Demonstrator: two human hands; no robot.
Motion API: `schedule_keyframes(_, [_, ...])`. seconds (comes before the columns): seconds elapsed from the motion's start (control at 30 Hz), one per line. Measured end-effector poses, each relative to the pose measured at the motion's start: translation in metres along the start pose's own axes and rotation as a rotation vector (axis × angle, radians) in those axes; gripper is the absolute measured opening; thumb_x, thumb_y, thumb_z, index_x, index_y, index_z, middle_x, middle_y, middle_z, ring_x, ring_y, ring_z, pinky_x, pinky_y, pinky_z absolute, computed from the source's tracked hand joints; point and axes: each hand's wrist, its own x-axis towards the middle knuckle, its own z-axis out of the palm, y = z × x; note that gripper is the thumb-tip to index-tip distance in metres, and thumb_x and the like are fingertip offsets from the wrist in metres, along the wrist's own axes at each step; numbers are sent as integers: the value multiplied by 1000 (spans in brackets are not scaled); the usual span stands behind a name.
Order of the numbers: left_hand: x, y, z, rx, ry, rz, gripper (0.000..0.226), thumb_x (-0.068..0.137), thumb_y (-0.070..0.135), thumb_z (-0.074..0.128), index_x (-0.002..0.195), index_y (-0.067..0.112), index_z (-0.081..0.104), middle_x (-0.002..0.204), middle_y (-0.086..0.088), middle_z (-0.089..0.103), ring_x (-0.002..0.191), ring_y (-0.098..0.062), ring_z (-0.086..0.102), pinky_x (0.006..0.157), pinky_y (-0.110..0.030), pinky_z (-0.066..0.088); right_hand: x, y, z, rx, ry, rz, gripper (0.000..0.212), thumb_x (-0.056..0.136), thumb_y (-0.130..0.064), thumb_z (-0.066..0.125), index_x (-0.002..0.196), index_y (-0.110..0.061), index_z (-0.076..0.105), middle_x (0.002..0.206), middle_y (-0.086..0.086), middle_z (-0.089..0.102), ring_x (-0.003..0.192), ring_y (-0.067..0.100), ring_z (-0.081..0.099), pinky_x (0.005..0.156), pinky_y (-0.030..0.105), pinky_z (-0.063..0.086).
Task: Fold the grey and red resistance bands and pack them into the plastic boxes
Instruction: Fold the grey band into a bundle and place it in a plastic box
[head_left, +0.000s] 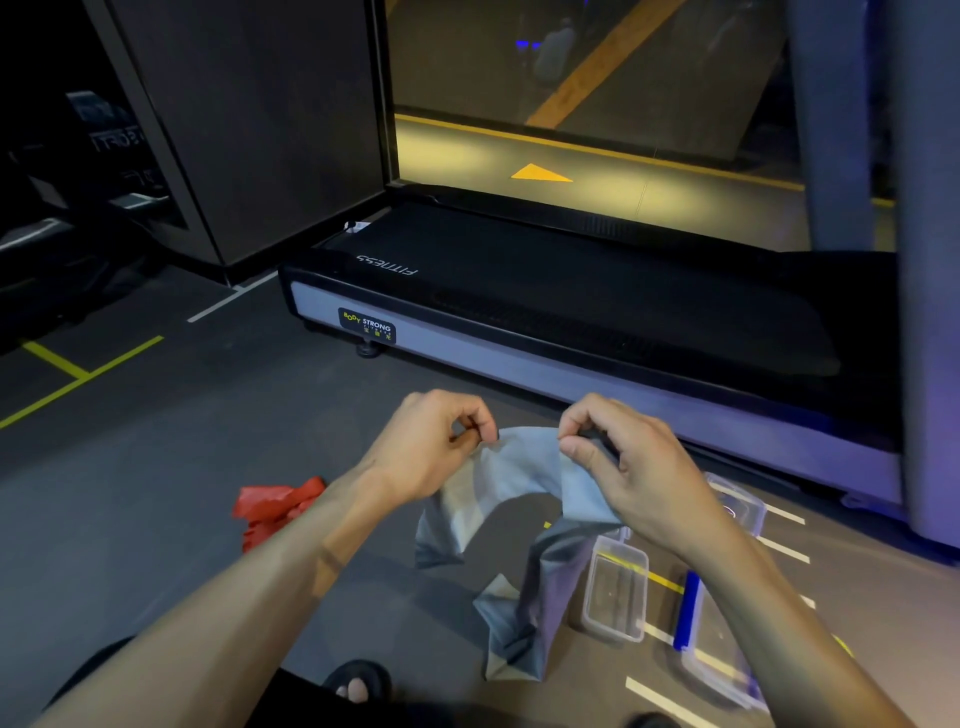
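Both hands (524, 457) pinching the grey band (519, 483), right forearm partly hiding plastic boxes (615, 587)

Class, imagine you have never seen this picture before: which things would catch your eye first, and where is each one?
First, the two hands at the centre: the left hand and right hand each pinch the top edge of a grey band, which hangs down to the floor. Next, the crumpled red band lies on the floor at left. A clear plastic box stands open at right, before the black treadmill.
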Motion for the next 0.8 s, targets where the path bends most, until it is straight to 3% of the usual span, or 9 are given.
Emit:
schedule_keyframes(0.1, [1,-1,1,26,2,1,31,88,1,65,81,29,75,82,9,73,68,4,58,65,-7,40,0,0,0,-3,-1,1,15,96,-11,67,93,-24,58,88,-15,61,90,5,57,76,13,38])
schedule_keyframes(0.2, [1,-1,1,29,-1,-9,32,88,-1,61,83,29,73,83,12,71,69,5,58,67,-10,41,0,1,1,-21,0,-1,15,96,-11,66,93,-23,58,88,-16,61,89,5,56,76,13,37])
schedule_keyframes(0.3, [1,-3,3,47,-11,8,36,86,-2,63,80,32,75,88,12,69,79,-3,61,77,-23,47,0,2,1,-28,-8,8,16,96,-11,66,93,-24,57,88,-15,60,89,6,55,76,14,37])
schedule_keyframes(0.53, [1,2,1,31,-16,46,51,67,-14,51,55,33,66,86,13,67,81,-4,65,81,-25,51,1,3,4,-40,-21,28,15,96,-12,64,92,-24,56,87,-14,59,89,5,54,75,12,36])
schedule_keyframes(0.63, [1,1,2,38,-55,57,50,68,-13,50,54,33,62,87,14,64,81,-2,64,79,-21,50,1,3,5,-43,-26,32,15,97,-13,64,92,-25,56,87,-13,59,90,6,54,75,14,36])
schedule_keyframes(0.8, [1,-1,3,47,-176,45,40,87,-7,50,78,27,70,96,12,60,81,4,57,75,-5,36,1,5,2,-58,4,36,14,97,-12,64,93,-23,56,86,-12,59,88,7,54,74,13,35])
